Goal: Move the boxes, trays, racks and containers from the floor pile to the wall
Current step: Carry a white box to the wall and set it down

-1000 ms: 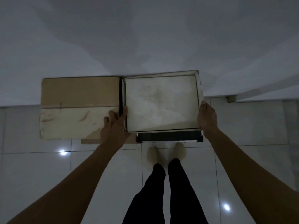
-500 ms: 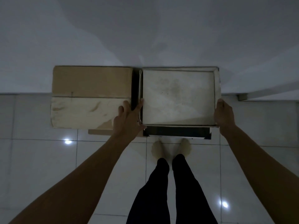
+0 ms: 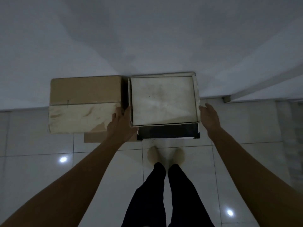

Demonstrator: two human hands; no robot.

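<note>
White box (image 3: 164, 102) against wall (image 3: 147, 38), glossy tiles (image 3: 41, 177)

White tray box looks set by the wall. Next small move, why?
Probably draw the left hand away. The white tray box sits on the dark box at the wall, beside the cardboard box; the right hand hovers beside it, the left touches its side.

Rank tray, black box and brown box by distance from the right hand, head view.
1. Tray: just left of the right hand, beside its fingertips.
2. Black box: under the tray, lower left of the hand.
3. Brown box: far left, beyond the tray.
</note>
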